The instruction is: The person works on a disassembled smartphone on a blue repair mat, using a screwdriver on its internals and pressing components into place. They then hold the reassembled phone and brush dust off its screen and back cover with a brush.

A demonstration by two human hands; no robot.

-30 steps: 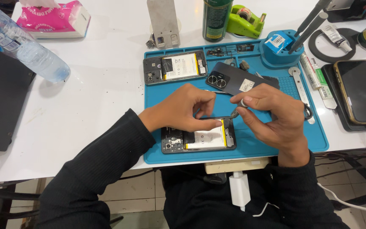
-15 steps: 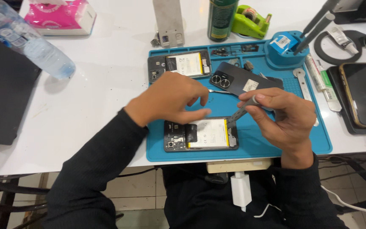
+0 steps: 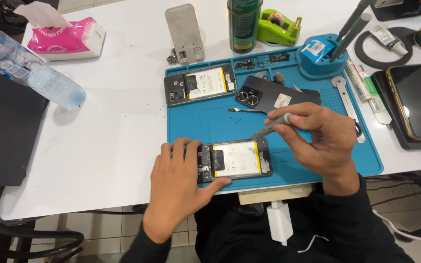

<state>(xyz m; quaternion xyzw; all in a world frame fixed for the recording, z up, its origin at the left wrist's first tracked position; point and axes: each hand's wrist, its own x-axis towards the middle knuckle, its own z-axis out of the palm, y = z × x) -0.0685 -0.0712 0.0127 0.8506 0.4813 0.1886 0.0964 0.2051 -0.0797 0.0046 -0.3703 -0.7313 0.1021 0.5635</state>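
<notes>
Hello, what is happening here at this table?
A person works on an opened phone that lies on a blue mat. The left hand presses on the phone's left end to steady it. The right hand holds a grey tool with its tip at the phone's upper edge. A second opened phone and a black back cover lie farther up the mat.

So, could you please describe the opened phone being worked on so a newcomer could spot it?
On the blue repair mat, look at its near edge. The opened phone lies under the left hand, unlike the second opened phone at the far edge.
</notes>
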